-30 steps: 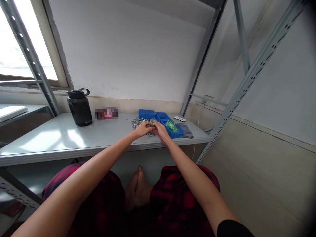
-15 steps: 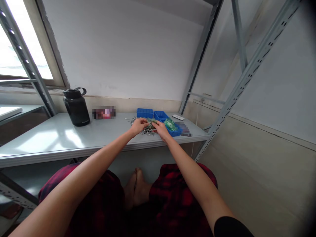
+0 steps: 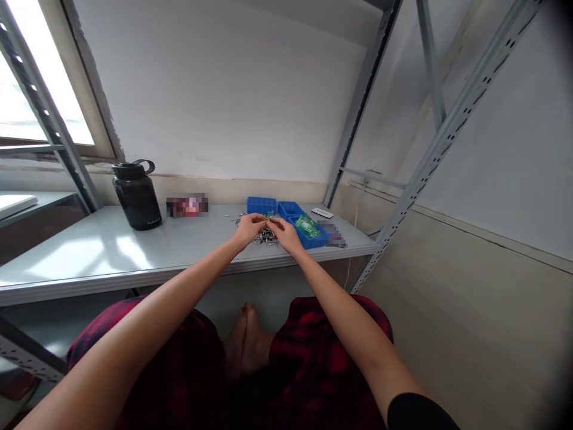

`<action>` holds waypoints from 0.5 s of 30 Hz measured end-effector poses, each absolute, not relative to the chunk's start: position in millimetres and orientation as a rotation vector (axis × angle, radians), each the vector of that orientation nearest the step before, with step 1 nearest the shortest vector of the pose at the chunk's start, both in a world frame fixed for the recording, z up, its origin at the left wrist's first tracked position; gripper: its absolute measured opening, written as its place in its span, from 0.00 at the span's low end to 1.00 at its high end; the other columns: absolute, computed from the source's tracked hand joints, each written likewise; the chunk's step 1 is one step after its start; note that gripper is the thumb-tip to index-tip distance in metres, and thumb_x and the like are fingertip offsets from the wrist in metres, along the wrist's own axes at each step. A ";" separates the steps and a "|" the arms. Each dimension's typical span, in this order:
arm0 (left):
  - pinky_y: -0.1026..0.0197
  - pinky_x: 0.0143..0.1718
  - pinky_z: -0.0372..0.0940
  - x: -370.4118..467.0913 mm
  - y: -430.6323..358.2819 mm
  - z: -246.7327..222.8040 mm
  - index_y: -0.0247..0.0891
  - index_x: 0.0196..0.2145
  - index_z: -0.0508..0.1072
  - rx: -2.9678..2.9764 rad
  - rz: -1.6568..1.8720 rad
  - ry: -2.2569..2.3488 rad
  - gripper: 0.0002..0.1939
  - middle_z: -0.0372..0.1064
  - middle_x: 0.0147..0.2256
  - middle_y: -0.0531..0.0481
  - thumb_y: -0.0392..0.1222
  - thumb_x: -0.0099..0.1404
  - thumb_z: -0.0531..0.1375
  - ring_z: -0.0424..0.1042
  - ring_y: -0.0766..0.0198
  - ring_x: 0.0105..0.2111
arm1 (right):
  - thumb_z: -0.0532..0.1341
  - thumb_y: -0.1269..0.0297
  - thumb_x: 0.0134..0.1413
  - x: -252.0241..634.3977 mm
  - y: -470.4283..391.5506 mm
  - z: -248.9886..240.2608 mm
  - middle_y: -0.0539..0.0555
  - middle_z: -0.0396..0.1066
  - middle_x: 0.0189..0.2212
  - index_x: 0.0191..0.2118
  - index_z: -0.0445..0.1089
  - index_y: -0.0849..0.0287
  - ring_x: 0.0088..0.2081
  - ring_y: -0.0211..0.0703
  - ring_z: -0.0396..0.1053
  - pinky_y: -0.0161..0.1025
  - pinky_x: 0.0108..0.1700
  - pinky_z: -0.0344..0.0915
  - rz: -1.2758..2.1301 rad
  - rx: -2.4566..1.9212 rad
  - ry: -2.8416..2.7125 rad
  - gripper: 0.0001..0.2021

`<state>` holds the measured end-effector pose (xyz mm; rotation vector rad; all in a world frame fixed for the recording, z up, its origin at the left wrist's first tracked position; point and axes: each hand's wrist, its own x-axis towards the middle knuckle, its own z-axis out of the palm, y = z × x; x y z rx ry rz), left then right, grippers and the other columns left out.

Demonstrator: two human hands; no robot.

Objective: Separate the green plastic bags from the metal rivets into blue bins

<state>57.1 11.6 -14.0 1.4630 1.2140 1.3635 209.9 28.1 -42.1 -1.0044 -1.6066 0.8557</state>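
Over a heap of thin silvery metal pieces [image 3: 267,237], my left hand [image 3: 250,229] and my right hand [image 3: 285,232] meet with their fingertips close together. Both hands are closed in a pinch on a small green plastic bag [image 3: 270,214], and only a bit of it shows above the fingers. My fingers cover most of the bag, so what is in it cannot be seen. Just right of my right hand stands a blue bin [image 3: 317,241] with green plastic bags [image 3: 307,226] in it.
Two more blue bins, one at the back [image 3: 262,205] and one beside it [image 3: 290,209], stand near the wall. A black bottle [image 3: 138,200] is on the left of the grey shelf [image 3: 188,245]. A white flat object [image 3: 322,212] lies at the right, near a metal upright [image 3: 416,170].
My right hand has moved left, closer to my left hand. Less of the green plastic bag shows between my fingers than before.
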 end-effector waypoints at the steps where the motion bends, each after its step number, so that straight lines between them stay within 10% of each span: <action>1: 0.55 0.44 0.69 58.1 10.1 -13.3 0.34 0.34 0.78 1.499 1.373 1.214 0.08 0.78 0.37 0.42 0.38 0.55 0.65 0.75 0.54 0.40 | 0.62 0.49 0.52 207.0 26.3 -42.4 0.57 0.74 0.46 0.46 0.73 0.56 0.45 0.48 0.73 0.43 0.42 0.71 0.919 -0.988 -1.595 0.20; 15: 0.57 0.43 0.69 58.3 15.0 -12.1 0.34 0.52 0.73 1.532 1.390 1.278 0.21 0.73 0.50 0.38 0.39 0.60 0.62 0.73 0.54 0.46 | 0.62 0.54 0.51 209.3 36.5 -41.9 0.52 0.73 0.34 0.37 0.73 0.57 0.34 0.42 0.71 0.37 0.32 0.71 1.075 -0.971 -1.470 0.12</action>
